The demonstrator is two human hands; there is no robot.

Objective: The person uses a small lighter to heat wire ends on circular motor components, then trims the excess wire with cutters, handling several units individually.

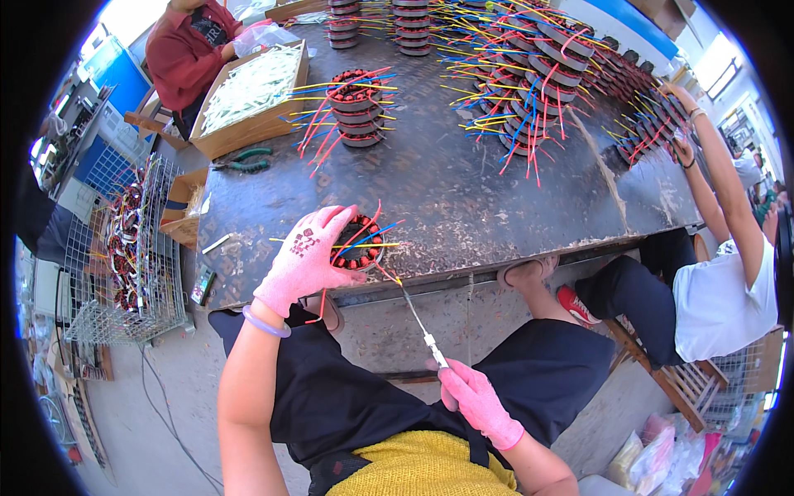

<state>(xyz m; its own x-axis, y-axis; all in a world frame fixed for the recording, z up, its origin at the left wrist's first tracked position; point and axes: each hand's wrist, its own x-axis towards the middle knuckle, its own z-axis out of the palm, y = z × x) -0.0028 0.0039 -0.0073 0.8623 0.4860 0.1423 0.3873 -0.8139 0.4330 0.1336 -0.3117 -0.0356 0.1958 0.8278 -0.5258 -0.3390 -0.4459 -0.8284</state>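
- Worktbl [471, 198]: dark top, worn & scuffed, pale scuffs nr front edge.
- Floor [405, 347]: grey, small specks scattered, runs under & in front of worktbl.
- Wire-mesh cage [132, 329]: just L of worktbl.
- Big blue boxy shape [116, 74]: bkgd, beyond worktbl's far-L corner; kind unclear.
- Stool [657, 386]: wooden, w/ slats, front-R of worktbl.
- Window [724, 76]: bright, w/ dark bars, bkgd R of worktbl.
- Light: white glare, bkgd both L & R of worktbl.
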